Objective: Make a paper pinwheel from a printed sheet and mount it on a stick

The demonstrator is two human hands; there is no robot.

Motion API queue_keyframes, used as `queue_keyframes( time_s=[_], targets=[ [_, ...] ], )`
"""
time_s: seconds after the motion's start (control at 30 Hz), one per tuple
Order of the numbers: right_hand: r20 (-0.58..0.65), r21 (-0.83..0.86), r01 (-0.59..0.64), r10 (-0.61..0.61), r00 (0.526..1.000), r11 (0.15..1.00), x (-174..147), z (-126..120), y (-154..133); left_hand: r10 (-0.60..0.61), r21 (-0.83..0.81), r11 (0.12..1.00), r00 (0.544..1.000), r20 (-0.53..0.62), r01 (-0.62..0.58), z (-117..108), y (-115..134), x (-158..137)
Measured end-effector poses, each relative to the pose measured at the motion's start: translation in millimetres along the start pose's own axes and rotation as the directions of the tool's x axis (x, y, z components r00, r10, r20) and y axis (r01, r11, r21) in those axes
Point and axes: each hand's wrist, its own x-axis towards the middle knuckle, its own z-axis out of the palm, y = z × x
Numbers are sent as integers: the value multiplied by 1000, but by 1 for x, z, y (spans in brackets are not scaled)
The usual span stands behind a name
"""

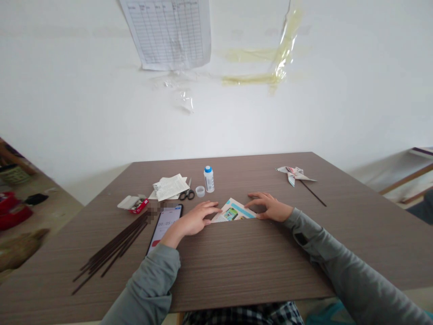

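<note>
A printed sheet of paper [233, 212], folded into a triangle, lies on the table between my two hands. My left hand [194, 219] has its fingertips and thumb at the triangle's left corner, holding it. At the right corner, my right hand [271, 208] grips the paper with thumb and forefinger, its other fingers stretched out above. The peak of the triangle points away from me, and its long edge faces me. Just beyond the paper stands a white glue bottle [209, 180] with a blue top, beside a small clear cap [200, 192].
Black-handled scissors [187, 194] lie near several paper sheets [171, 186]. An open red box [138, 205], thin brown sticks [113, 246] and a phone [162, 228] showing a timer are at left. A paper pinwheel [294, 174] on a stick rests at right on the table [237, 266].
</note>
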Motion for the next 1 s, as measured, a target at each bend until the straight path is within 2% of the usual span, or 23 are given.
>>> queue_keyframes(
  time_s=[0.2, 0.5, 0.73, 0.9, 1.0],
  targets=[
    [12, 13, 30, -30, 999, 999, 3, 1, 10, 12, 6, 1000, 1000, -1, -12, 2, -5, 1],
    [46, 46, 72, -74, 996, 996, 3, -1, 18, -58, 63, 996, 998, 19, 57, -1, 10, -2],
    [93, 35, 52, -55, 994, 998, 3, -7, 20, -3, 37, 999, 1000, -27, 4, 3, 0, -1],
    [-23, 20, 54, -54, 998, 998, 2, 2, 7, -41, 65, 997, 997, -68, 45, 6, 12, 0],
    [-133, -2, 9, -9, 991, 1000, 2, 15, -4, -40, 94, 994, 988, -151, 54, 10, 24, 0]
  ],
)
